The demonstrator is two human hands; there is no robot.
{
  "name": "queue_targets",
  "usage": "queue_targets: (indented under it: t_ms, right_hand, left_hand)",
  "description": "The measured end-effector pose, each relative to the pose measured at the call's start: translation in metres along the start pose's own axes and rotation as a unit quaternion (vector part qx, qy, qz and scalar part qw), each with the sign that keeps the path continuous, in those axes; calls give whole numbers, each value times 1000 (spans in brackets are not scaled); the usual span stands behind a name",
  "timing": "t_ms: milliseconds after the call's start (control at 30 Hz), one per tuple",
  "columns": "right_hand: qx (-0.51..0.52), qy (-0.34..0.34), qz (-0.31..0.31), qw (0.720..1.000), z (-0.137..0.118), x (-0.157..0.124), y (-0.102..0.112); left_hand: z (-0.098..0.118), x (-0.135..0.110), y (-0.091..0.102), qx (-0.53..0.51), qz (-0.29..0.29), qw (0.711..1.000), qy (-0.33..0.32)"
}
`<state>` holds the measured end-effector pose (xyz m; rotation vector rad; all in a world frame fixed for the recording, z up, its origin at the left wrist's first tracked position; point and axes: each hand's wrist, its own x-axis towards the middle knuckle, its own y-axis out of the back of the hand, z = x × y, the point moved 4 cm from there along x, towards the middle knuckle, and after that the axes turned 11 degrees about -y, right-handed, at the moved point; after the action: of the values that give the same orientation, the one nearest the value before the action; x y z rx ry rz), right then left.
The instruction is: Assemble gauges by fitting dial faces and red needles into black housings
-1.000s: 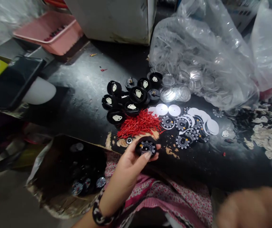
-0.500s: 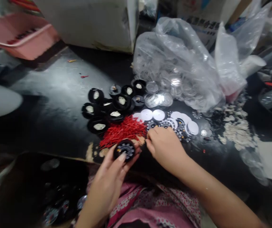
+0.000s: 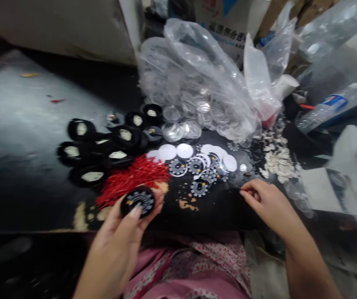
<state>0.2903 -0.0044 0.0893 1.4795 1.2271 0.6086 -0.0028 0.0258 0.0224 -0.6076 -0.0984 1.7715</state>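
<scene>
The left hand (image 3: 116,249) holds a gauge (image 3: 138,200) face-up at the near edge of the bench (image 3: 16,124). Thumb and fingers are clamped on its black rim, just in front of a heap of red needles (image 3: 131,178). The right hand (image 3: 268,203) sits low over the bench, well to the right, its fingers (image 3: 247,193) pinched together (whether on some tiny part is too blurred to tell).

Behind the needles lie black cases (image 3: 97,149) with pale inserts, printed dials (image 3: 197,166), and clear lenses (image 3: 181,128) spilling from a bag (image 3: 203,74). White bits (image 3: 275,162) are heaped beyond the right hand.

The step in hand looks like building up the gauge face: a dial sits in the case, and I can make out no lens over it. The next move would call for a fine pinch on one small piece, with the gauge held level and steady to receive it.
</scene>
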Motion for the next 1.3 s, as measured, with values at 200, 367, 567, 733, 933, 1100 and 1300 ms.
queue_targets:
  t_ms: [200,367,567,733,933,1100,1300]
  right_hand:
    - [38,223,-45,973,-120,10,-37]
    - [-102,235,15,967,-169,38,-64]
    - [-111,237,10,965,-169,35,-67]
    - [7,254,-29,967,-158,19,-59]
    - [55,278,-4,959,-144,10,-54]
    - [184,256,-62,947,-144,2,-45]
    - [158,232,-78,957,-147,-1,-46]
  left_hand:
    - [8,-3,-3,-25,-33,999,4]
    - [9,-7,3,-50,-22,998,17]
    - [7,-2,-3,-103,-22,994,7]
    - [6,3,-14,-124,-36,992,9]
    - [10,0,-16,-140,-46,989,23]
    - [7,3,-13,-54,-49,997,0]
    - [-5,1,-20,75,-122,988,-51]
